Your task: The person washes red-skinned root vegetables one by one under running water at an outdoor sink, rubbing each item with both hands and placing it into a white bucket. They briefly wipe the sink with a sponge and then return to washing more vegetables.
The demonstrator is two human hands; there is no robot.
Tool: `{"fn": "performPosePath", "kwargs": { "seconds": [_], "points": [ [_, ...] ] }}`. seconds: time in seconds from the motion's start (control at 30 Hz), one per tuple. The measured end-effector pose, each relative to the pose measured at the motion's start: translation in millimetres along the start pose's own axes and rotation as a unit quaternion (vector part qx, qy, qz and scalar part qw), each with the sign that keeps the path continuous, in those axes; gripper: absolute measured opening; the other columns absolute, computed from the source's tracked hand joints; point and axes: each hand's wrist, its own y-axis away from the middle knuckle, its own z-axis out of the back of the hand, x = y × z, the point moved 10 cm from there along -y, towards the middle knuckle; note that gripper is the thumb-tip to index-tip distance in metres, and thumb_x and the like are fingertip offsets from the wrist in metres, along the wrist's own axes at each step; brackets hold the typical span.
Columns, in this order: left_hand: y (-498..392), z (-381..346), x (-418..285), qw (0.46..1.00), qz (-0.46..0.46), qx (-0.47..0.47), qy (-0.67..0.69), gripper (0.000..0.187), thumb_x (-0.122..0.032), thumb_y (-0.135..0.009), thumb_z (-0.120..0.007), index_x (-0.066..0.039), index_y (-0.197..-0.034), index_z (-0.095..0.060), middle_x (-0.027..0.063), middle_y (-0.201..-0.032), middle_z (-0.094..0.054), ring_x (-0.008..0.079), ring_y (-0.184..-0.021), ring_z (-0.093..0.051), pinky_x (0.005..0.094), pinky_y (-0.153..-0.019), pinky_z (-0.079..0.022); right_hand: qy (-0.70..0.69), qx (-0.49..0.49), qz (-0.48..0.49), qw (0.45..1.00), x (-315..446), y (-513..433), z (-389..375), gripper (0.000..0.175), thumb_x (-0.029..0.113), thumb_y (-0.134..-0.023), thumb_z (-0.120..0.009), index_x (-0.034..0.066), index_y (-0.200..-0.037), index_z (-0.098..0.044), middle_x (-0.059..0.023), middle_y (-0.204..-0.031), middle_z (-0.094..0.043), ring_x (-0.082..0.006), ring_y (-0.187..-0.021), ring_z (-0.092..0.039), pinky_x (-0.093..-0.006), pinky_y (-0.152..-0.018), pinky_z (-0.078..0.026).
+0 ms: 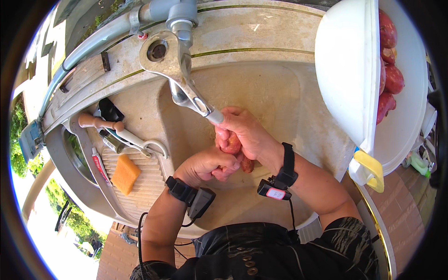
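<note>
Under the faucet spout, my right hand grips a wet red-skinned tuber. My left hand is curled against the tuber's lower side; its palm is hidden, so I cannot tell whether it grips anything. Below the hands shows a darker red tuber end, and whether it belongs to the same tuber is unclear. Both hands are over the basin of a stained, pale sink. The metal faucet lever reaches down close to my right fingers.
A white bowl with several red tubers stands at the right, by a yellow-and-white handle. On the left ribbed drainboard lie an orange sponge, a toothpaste tube and a wooden-handled tool. Cables hang from my wrist straps.
</note>
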Motion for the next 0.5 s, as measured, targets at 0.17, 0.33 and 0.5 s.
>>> {"fn": "performPosePath", "kwargs": {
  "seconds": [0.17,0.33,0.5],
  "points": [
    [-11,38,-64,0.773,-0.106,-0.351,-0.518,0.025,-0.023,-0.084,-0.061,-0.002,-0.097,-0.062,0.0107,-0.079,-0.065,0.0208,-0.072,-0.063,0.0338,-0.061,-0.049,0.099,-0.280,0.125,0.947,12,7,55,0.027,0.019,-0.089,-0.068,0.0022,-0.077,-0.051,-0.0052,-0.063,-0.054,-0.0121,-0.056,-0.050,-0.0270,-0.052,-0.043],
    [4,38,-103,0.695,-0.161,-0.475,-0.515,0.034,-0.034,-0.092,-0.055,0.000,-0.093,-0.062,0.0218,-0.089,-0.067,0.0334,-0.085,-0.067,0.0413,-0.071,-0.051,0.140,-0.218,0.231,0.938,19,0,43,0.023,0.015,-0.089,-0.069,0.0095,-0.083,-0.048,0.0036,-0.080,-0.049,-0.0046,-0.077,-0.046,-0.0215,-0.068,-0.041],
    [-7,47,-52,0.932,-0.044,-0.268,-0.241,0.013,-0.015,-0.084,-0.062,-0.005,-0.076,-0.059,0.0047,-0.062,-0.054,0.0166,-0.055,-0.054,0.0281,-0.048,-0.039,0.072,-0.119,0.144,0.980,10,-7,27,0.023,0.007,-0.084,-0.071,0.0032,-0.102,-0.058,-0.0025,-0.098,-0.063,-0.0093,-0.088,-0.057,-0.0252,-0.080,-0.049]
  ]
}}
